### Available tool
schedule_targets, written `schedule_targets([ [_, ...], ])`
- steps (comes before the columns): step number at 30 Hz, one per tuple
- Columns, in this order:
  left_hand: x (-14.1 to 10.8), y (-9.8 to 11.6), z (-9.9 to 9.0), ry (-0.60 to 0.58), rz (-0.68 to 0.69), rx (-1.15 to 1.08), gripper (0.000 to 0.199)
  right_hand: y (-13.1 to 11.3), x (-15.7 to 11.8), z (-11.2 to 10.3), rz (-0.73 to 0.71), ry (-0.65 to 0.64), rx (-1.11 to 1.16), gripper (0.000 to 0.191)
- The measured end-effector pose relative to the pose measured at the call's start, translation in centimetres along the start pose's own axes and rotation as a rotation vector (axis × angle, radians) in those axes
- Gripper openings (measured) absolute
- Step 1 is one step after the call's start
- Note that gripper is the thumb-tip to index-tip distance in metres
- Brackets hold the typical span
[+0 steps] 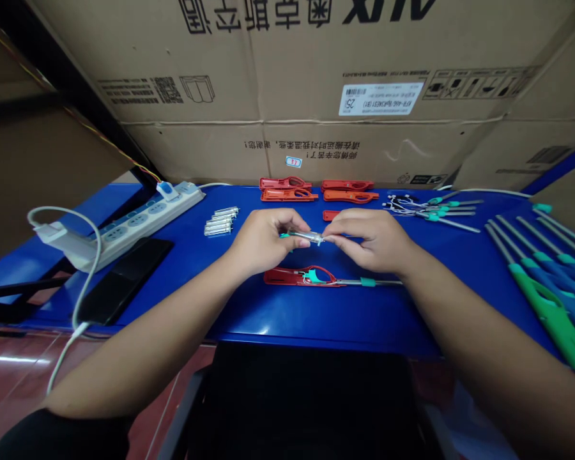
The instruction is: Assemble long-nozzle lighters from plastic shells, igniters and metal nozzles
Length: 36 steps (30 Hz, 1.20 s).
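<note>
A small clear gas tank with a metal end is held level above the blue table. My left hand is closed around its left part, thumb below and fingers above. At its right end, the fingertips of my right hand pinch the metal tip; any smaller part between them is hidden. A bit of teal shows beside my left fingers. Below my hands lies an open red lighter shell, with a teal trigger, wires and a long metal tube pointing right.
Several clear tanks lie to the left. Red shell halves line the back. Wired igniter parts and metal tubes sit back right; assembled lighters lie far right. At left are a power strip and black phone.
</note>
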<state>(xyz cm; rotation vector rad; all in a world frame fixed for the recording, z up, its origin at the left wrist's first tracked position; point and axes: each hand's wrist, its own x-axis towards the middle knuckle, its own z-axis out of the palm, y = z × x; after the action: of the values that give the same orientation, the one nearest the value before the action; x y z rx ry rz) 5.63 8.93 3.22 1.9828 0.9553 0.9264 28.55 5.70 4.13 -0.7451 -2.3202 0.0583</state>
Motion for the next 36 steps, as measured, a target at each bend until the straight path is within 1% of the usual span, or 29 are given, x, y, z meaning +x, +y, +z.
schedule_targets([
  [2,-0.2,0.5,-0.5,-0.069,0.057,0.084,0.017,-0.1,0.1,0.1,0.019,0.016,0.028,0.013],
  [4,-0.7,1.2,-1.1,-0.070,0.128,0.199,0.021,-0.5,0.2,0.2,0.040,0.028,0.070,0.011],
  [6,-1.6,1.9,-1.6,-0.070,0.170,0.265,0.019,-1.1,0.4,0.3,0.072,0.027,0.123,0.010],
  [7,-2.3,2.1,-1.9,-0.079,0.176,0.281,0.017,-1.4,0.4,0.5,0.110,0.031,0.150,0.008],
  [9,-3.7,2.2,-2.2,-0.069,0.160,0.311,0.016,-2.1,0.6,0.8,0.231,0.017,0.202,0.006],
  [10,-4.5,2.0,-2.2,-0.041,0.143,0.328,0.017,-2.4,0.6,1.1,0.295,-0.022,0.222,0.006],
  [12,-6.1,1.4,-2.0,0.015,0.090,0.326,0.019,-2.9,0.7,1.6,0.388,-0.173,0.241,0.006],
  [14,-7.3,0.5,-1.5,0.029,0.044,0.277,0.020,-3.4,0.6,2.3,0.410,-0.345,0.214,0.006],
  [15,-7.8,0.0,-1.2,0.044,0.029,0.256,0.019,-3.6,0.6,2.6,0.412,-0.401,0.191,0.008],
  [18,-8.3,-1.0,-0.4,0.055,0.000,0.258,0.015,-4.1,0.4,3.4,0.420,-0.476,0.147,0.013],
  [20,-8.3,-1.3,-0.1,0.019,-0.005,0.280,0.014,-4.3,0.4,3.8,0.436,-0.503,0.141,0.014],
  [22,-8.2,-1.4,0.0,-0.019,0.010,0.309,0.014,-4.5,0.4,4.1,0.461,-0.516,0.136,0.015],
  [25,-8.2,-1.4,0.0,-0.052,0.048,0.367,0.015,-4.7,0.4,4.3,0.511,-0.501,0.140,0.014],
  [27,-8.2,-1.4,0.1,-0.050,0.058,0.383,0.014,-4.6,0.4,4.4,0.544,-0.479,0.170,0.012],
  [31,-8.3,-1.3,0.2,-0.039,0.034,0.366,0.014,-4.4,0.5,4.4,0.605,-0.425,0.229,0.012],
  [36,-8.2,-1.2,0.4,-0.023,0.009,0.352,0.014,-4.2,0.6,4.4,0.611,-0.392,0.239,0.012],
])
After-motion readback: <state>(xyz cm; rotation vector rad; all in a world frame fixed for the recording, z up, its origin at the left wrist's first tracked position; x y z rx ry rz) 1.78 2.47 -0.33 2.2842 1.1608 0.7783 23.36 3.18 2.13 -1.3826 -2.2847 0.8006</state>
